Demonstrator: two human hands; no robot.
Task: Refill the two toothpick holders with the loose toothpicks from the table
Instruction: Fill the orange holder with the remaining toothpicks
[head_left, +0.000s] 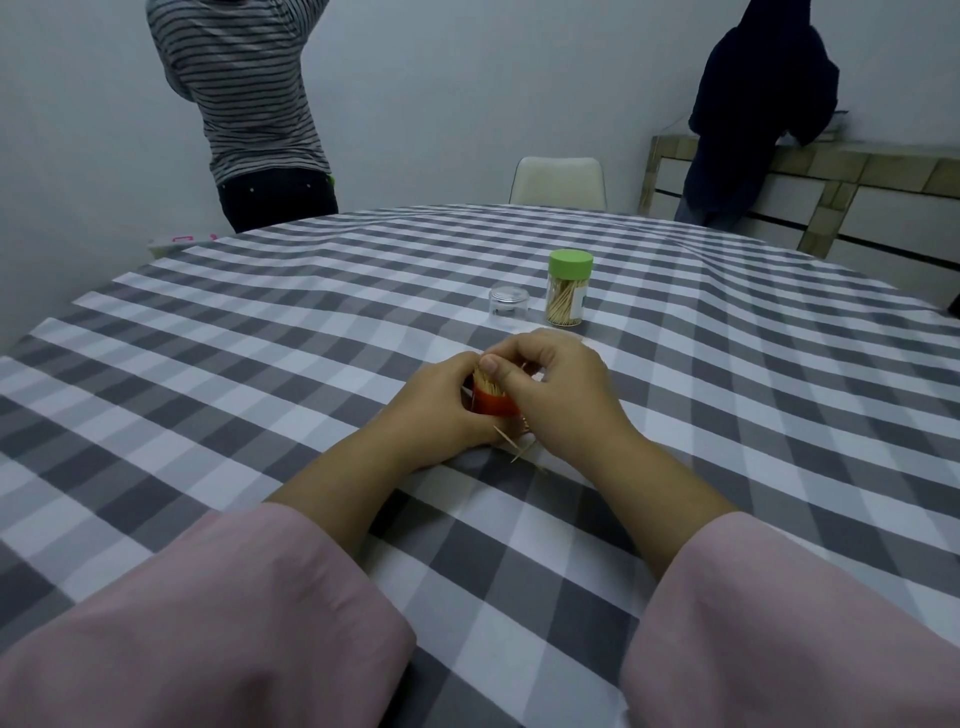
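An orange toothpick holder (492, 402) stands on the checked tablecloth, packed with toothpicks whose tips show at its mouth. My left hand (441, 405) grips the holder from the left. My right hand (556, 379) curls over its top, thumb and fingers pinching the bundle of toothpicks (488, 382). A few loose toothpicks (517, 447) lie on the cloth just below the holder. Farther back stands a second holder (567, 291), clear with a green cap, partly full of toothpicks. A clear plastic cap (509, 304) sits just to its left.
The round table (260, 364) carries a grey and white checked cloth. A white chair (558, 179) stands at the far edge. One person in a striped top stands at the back left; another in dark clothes leans on a sideboard (857, 176) at the back right.
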